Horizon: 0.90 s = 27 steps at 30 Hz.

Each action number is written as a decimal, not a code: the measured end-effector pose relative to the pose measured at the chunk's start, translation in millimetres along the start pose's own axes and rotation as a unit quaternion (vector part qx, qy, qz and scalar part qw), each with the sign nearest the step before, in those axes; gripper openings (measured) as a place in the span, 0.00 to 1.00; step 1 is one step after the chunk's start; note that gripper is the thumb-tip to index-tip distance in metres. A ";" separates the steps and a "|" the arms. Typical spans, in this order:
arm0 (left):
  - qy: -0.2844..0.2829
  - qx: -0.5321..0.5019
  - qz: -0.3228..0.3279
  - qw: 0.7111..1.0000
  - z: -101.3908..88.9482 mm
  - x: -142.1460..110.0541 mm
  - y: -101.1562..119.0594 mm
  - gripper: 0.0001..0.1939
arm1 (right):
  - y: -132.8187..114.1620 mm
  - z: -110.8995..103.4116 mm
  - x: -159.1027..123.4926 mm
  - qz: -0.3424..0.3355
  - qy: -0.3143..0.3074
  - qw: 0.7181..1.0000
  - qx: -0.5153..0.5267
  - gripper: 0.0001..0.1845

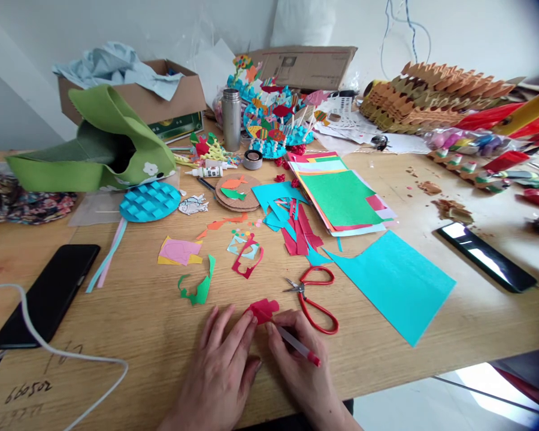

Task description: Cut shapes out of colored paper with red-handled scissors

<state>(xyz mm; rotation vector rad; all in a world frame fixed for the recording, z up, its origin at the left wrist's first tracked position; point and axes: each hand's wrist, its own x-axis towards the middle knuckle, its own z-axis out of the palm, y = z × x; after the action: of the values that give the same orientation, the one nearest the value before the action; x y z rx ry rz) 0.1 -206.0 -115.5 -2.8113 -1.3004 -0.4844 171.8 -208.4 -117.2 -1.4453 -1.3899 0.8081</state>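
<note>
A wooden table [117,335] strewn with paper scraps [296,230], red scissors [306,311] and a black phone [45,296]

Bright, even daylight fills the view, leaving a soft shadow beside the right hand [300,377] on the table [130,311]. Glare streaks the phone [485,257], and the edges bend and darken.

**Hidden from us**
We lose the tip of the pen [299,345] behind the right hand [296,365] and part of the red paper [264,310] under the left fingers [247,326].

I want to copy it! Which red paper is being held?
The small red piece between the left hand and right hand, which holds a pen. The other red scraps lie loose farther up the table.
</note>
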 end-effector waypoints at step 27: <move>0.003 -0.006 -0.002 1.000 0.6 0.7 0.0 0.25 | -3.9 -0.7 5.1 -0.031 0.058 0.997 -0.034 0.04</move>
<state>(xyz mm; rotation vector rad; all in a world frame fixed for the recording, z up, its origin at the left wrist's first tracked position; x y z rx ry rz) 0.7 -205.4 -115.9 -2.8151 -1.3056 -0.5018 171.7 -203.8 -112.6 -1.4691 -1.3781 0.6334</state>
